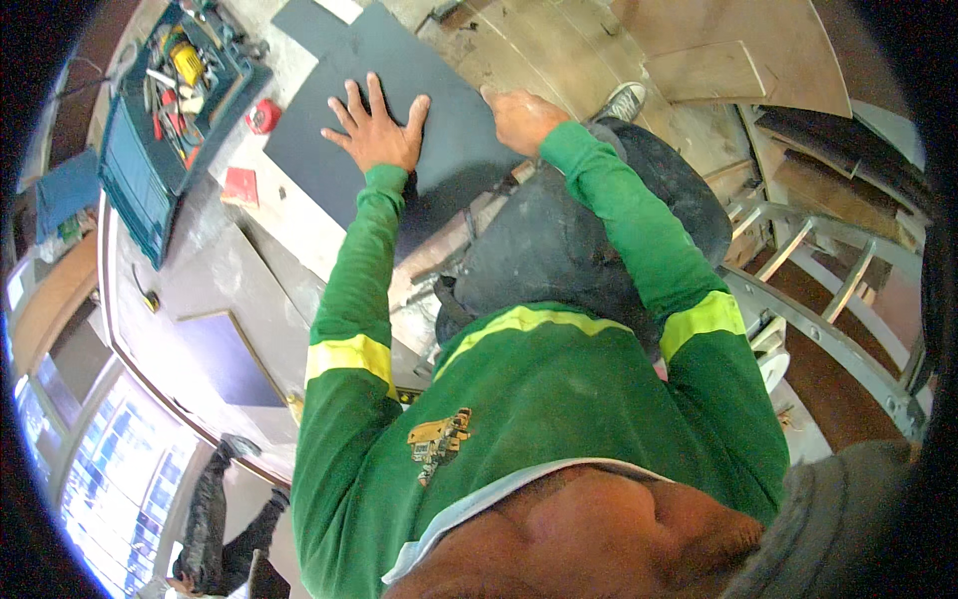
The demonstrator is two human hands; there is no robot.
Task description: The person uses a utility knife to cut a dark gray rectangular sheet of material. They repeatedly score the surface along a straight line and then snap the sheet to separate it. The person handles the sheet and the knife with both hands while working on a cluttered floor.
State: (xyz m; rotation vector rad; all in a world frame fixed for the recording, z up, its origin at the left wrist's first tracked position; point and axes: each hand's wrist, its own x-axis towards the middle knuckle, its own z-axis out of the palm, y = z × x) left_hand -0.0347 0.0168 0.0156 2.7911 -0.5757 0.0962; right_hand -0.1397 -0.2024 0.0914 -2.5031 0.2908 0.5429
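A dark grey flat sheet [439, 90] lies under my hands on a pale work surface. My left hand [382, 132] presses flat on it with the fingers spread. At the sheet's right edge is my right hand [524, 120], its fingers curled closed and the fingertips turned toward the edge. Whatever those fingers hold, if anything, is hidden. My dark-trousered knee [589, 215] is bent beside the sheet's near right side.
An open teal toolbox [140, 190] with several tools and a yellow power tool [186, 62] stands at the far left. Beside it are a red tape roll [263, 117] and a red block [239, 187]. A metal ladder [838, 344] lies at right. Another person's legs [208, 509] show at lower left.
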